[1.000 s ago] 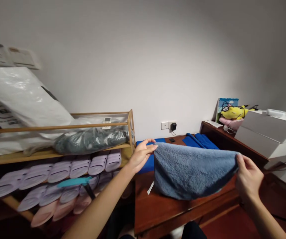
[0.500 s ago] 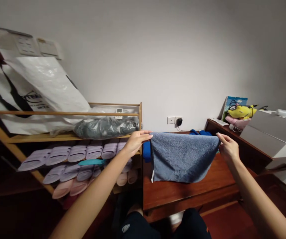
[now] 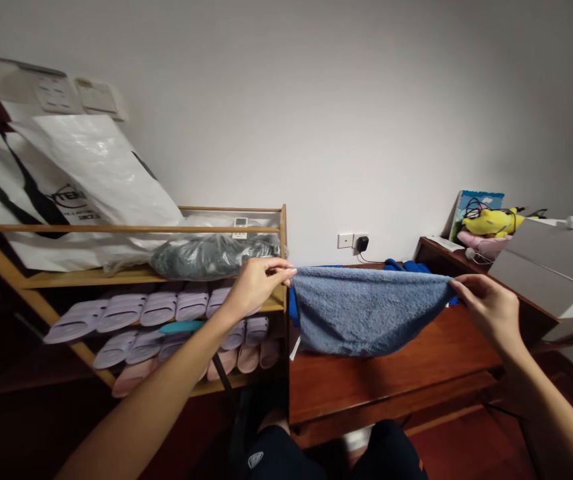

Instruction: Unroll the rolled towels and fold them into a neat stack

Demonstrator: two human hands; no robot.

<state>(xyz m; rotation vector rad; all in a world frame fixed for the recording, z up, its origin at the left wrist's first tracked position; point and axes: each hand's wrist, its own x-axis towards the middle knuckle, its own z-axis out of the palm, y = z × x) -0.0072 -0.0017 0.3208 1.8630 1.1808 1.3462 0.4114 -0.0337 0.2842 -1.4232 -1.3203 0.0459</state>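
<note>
A blue-grey towel point(image 3: 366, 313) hangs between my two hands, its top edge pulled nearly straight. At its upper left corner my left hand point(image 3: 259, 285) pinches the cloth between thumb and fingers. My right hand point(image 3: 489, 307) is closed on the upper right corner. A small white tag shows at the towel's lower left. Below and behind the cloth is a reddish-brown wooden table point(image 3: 346, 390). Bright blue items point(image 3: 409, 266) on the table are partly hidden by the towel.
To the left, a wooden shoe rack point(image 3: 116, 229) holds several purple and pink slippers point(image 3: 126, 312), a plastic-wrapped bundle point(image 3: 206, 255) and white bags point(image 3: 101, 167). A black plug point(image 3: 362, 244) sits in the wall socket. White boxes point(image 3: 551, 260) and a yellow plush toy point(image 3: 491, 223) are at right.
My hands have moved farther apart, the left one leftward and the right one rightward. The towel is stretched wider along its top and hangs less far down, its lower edge more rounded.
</note>
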